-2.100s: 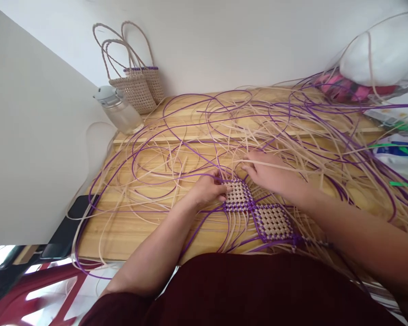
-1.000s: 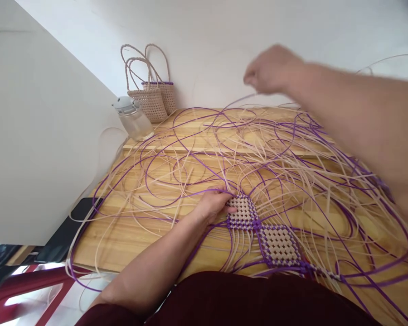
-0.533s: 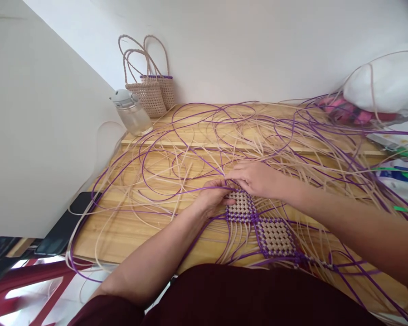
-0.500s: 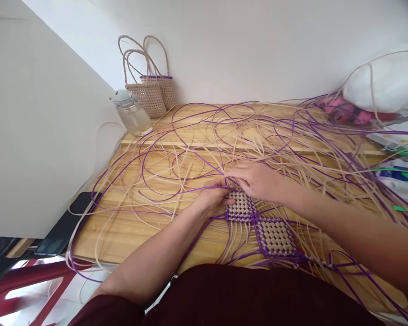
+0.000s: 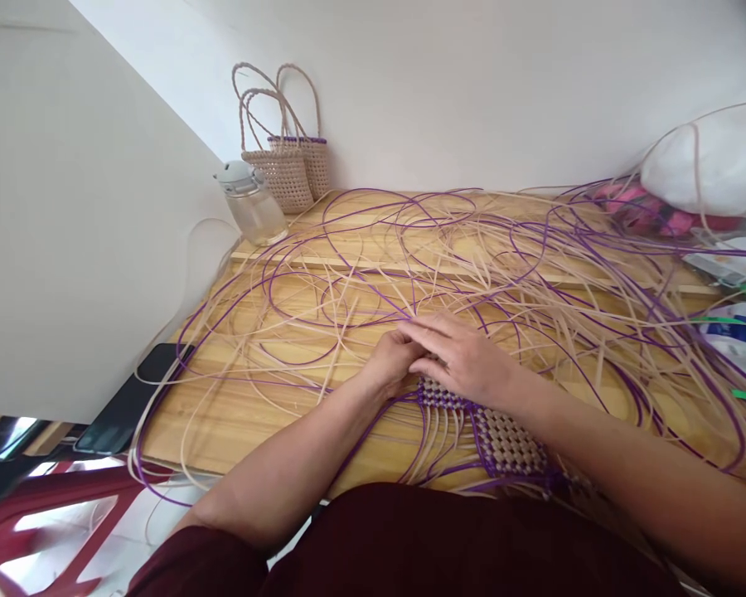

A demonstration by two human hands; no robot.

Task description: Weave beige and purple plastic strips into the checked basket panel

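My left hand (image 5: 390, 363) is closed at the far left corner of a woven piece of beige and purple strips, its fingertips partly hidden. My right hand (image 5: 463, 355) reaches over that corner, thumb and fingers close together against the left fingers. A purple strip (image 5: 382, 296) runs up to the right fingertips. Below the right palm shows part of one checkered square (image 5: 441, 396) with purple edges. A second woven square (image 5: 511, 441) joins it at a corner, nearer my body. Loose beige strips (image 5: 451, 427) fan out from the edges.
Long loose strips (image 5: 491, 240) tangle over the wooden table (image 5: 215, 423). Woven handbags (image 5: 292, 178) and a lidded glass jug (image 5: 254, 211) stand at the back left. A dark phone (image 5: 162, 365) lies at the left edge. A white bundle (image 5: 709, 170) and plastic packs (image 5: 743, 336) sit right.
My right hand has come down and left, now covering most of the nearer-to-hands square. My left fingers have drawn in. The view has shifted slightly.
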